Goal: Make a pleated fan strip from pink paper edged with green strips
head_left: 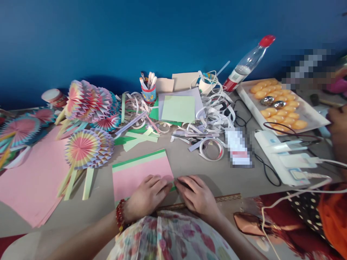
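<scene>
In front of me lies a pink paper sheet (132, 177) with light and dark green bands along its far edge. A little green also shows at its near right corner. My left hand (146, 198) rests palm down on the sheet, fingers stretched toward its right side. My right hand (197, 195) lies just beyond that side, fingers extended and fingertips at the paper's right corner. Nothing shows in the grip of either hand. The sheet's near edge is partly hidden by my left hand and forearm.
Folded paper fans (84, 148) and stacked pink sheets (29, 180) lie left. Paper scraps, a pen cup (149, 92) and green sheets (179, 109) are behind. A tape roll (211, 149), power strip (273, 159), tilted bottle (248, 65) and tray (252, 104) sit right, beside another person's hand.
</scene>
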`<state>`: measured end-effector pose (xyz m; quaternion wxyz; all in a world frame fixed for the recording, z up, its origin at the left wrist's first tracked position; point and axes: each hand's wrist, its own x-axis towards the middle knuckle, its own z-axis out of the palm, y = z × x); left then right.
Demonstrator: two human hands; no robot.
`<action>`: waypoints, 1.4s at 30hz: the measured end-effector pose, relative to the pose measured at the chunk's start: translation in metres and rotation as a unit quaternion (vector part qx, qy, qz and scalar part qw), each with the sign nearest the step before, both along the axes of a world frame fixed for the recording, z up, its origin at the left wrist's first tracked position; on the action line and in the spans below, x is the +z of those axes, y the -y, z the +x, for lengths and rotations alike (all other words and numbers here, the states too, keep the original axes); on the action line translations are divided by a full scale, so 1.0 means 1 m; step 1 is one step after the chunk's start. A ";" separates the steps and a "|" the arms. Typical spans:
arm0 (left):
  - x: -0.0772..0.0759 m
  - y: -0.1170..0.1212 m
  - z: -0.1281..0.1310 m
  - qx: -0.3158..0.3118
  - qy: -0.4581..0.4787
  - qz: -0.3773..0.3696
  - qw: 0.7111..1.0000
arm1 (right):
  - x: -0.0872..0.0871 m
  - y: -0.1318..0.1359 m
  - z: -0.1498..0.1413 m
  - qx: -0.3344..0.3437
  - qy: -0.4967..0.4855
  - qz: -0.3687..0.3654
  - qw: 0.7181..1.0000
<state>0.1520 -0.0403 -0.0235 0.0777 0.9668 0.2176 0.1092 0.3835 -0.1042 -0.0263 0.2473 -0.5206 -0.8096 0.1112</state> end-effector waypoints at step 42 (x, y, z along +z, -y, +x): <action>0.008 -0.004 -0.003 0.022 0.065 -0.106 0.992 | 0.007 0.003 -0.006 -0.031 0.085 -0.033 0.995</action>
